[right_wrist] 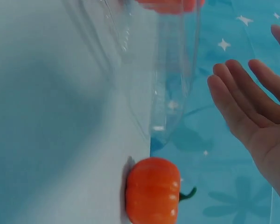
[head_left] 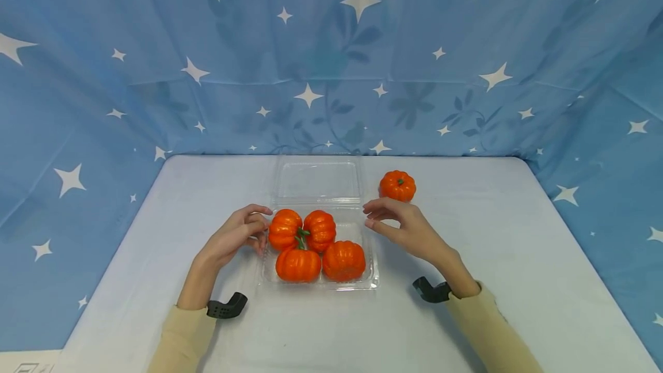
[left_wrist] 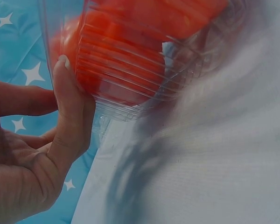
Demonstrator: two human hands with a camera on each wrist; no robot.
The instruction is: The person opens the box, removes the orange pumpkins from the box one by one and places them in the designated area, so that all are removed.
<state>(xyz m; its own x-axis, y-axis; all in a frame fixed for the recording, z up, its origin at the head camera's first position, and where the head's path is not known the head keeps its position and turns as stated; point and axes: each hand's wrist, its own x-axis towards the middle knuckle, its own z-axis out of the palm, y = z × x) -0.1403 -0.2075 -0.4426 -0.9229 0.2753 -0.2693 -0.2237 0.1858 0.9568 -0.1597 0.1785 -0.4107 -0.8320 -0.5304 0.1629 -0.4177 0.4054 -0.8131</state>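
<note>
Left fingers [left_wrist: 69,100] touch container [head_left: 352,220] of pumpkins [head_left: 344,261]; right fingers [right_wrist: 231,108] hover.

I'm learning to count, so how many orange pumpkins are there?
5. In the clear container: far-left pumpkin, far-middle pumpkin, near-left pumpkin and near-right pumpkin. On the table, just beyond the right hand: the fifth pumpkin.

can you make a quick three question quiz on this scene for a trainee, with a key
1. How many pumpkins sit in the clear container?
2. True or false: the loose pumpkin is nearer the right hand than the left hand.
3. The lid is: a) shut over the pumpkins, b) open toward the curtain, c) underneath the container.

Key: 1. four; 2. true; 3. b
</note>
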